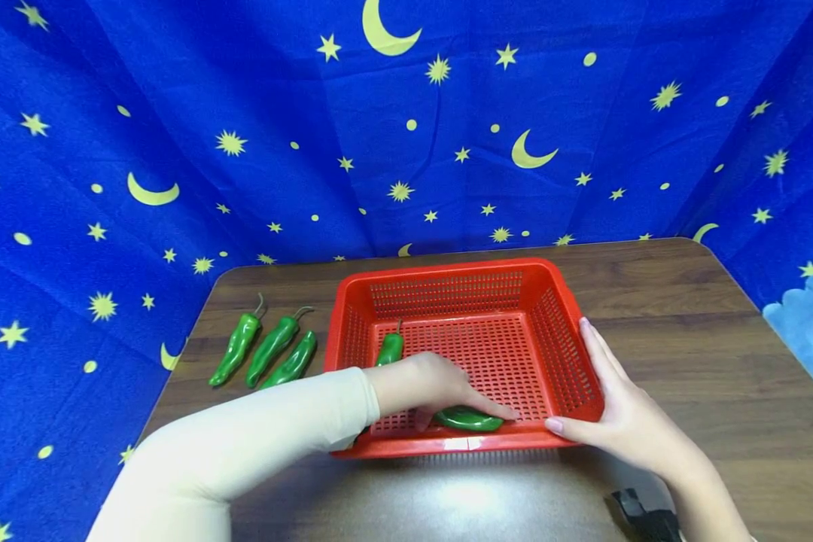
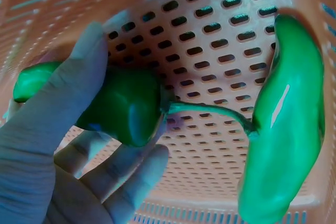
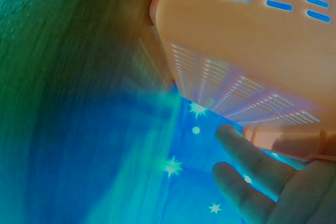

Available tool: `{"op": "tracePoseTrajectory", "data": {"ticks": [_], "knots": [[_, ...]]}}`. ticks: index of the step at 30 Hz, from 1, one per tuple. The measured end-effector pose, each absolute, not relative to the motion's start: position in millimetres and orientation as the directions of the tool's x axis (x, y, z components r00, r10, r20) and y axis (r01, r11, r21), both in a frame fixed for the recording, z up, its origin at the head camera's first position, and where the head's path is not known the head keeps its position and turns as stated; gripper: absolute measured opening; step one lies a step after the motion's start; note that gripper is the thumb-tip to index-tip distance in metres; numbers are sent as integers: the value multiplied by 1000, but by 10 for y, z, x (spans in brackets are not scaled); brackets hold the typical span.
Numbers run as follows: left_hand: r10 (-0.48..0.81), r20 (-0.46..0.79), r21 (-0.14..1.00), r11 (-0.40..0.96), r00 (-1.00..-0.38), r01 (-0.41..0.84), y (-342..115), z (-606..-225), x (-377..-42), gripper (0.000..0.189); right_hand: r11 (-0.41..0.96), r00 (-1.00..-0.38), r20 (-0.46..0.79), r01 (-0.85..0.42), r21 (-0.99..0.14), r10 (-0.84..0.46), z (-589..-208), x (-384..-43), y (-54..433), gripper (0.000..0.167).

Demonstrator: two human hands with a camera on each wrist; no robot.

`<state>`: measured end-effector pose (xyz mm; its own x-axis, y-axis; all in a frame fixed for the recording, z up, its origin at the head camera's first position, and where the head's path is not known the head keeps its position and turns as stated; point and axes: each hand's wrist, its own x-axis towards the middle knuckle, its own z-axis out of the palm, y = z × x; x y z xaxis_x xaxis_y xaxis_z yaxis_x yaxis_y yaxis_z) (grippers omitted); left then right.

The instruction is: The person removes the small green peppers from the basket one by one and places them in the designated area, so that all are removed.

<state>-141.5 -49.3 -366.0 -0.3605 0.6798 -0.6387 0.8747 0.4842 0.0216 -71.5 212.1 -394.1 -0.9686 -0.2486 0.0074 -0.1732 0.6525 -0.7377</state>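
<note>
My left hand (image 1: pixel 440 384) reaches into a red plastic basket (image 1: pixel 447 267) and holds a green chili pepper (image 1: pixel 470 418) near the front wall. In the left wrist view its thumb lies over the pepper (image 2: pixel 123 106) with the fingers beneath, and the stem points toward a second green pepper (image 2: pixel 286 119). That second pepper (image 1: pixel 390 348) lies at the basket's left side, partly hidden by my forearm. My right hand (image 1: pixel 623 418) rests on the front right corner, thumb at the front rim and straight fingers along the outer right side.
Three green peppers lie on the wooden table (image 1: pixel 677 324) left of the basket: a left one (image 1: pixel 235 350), a middle one (image 1: pixel 272 350) and a right one (image 1: pixel 293 363). A blue cloth (image 1: pixel 467 113) with moons and stars hangs behind. A black strap (image 1: pixel 644 516) sits by my right wrist.
</note>
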Motion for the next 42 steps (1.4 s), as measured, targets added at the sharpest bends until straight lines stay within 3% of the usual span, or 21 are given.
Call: {"op": "tracePoseTrajectory", "data": {"ticks": [6, 11, 22, 31, 42], "knots": [[671, -637, -13, 482, -379, 876, -482, -3687, -1401, 138, 664, -968, 15, -182, -725, -249, -3931, -717, 2113, 130], [671, -629, 32, 528, -393, 849, -488, -3728, -1408, 135, 690, -968, 24, -196, -697, -250, -3934, -713, 2112, 130], [671, -566, 39, 603, -480, 797, -482, -3696, -1476, 137, 680, -967, 22, -194, -707, -254, -3944, -710, 2130, 129], [652, -517, 98, 689, -555, 718, -536, -3452, -1598, 135, 694, -969, -3, -175, -698, -248, -3922, -707, 2121, 127], [718, -354, 329, 695, -600, 639, -757, -3108, -1759, 129, 685, -967, -3, -177, -707, -253, -3913, -713, 2114, 128]]}}
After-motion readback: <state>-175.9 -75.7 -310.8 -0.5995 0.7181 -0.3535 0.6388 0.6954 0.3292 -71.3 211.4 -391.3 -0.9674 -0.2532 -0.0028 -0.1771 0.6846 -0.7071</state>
